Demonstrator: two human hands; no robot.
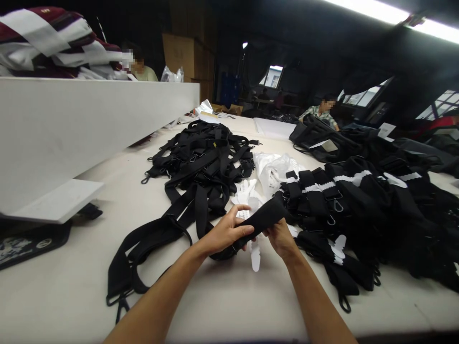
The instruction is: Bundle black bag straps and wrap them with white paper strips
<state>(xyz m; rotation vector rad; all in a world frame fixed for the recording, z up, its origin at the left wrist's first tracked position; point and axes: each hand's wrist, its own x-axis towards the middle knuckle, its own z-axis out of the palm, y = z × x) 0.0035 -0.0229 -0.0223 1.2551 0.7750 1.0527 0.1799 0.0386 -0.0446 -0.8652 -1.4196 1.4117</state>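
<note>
A folded black webbing strap is held above the table between both hands. My left hand grips its near left end, thumb on top and fingers beneath. My right hand is closed on the strap's right part from below, its fingers partly hidden. A white paper band with a scalloped edge hangs below the strap between the hands. More white bands lie just behind. One loose strap with a metal-look hook stretches across the table to the left of my left hand.
A tangled pile of black straps lies behind. Banded strap bundles are heaped at right, beside a clear plastic bag. A white partition borders the left side of the table. Other people work farther back.
</note>
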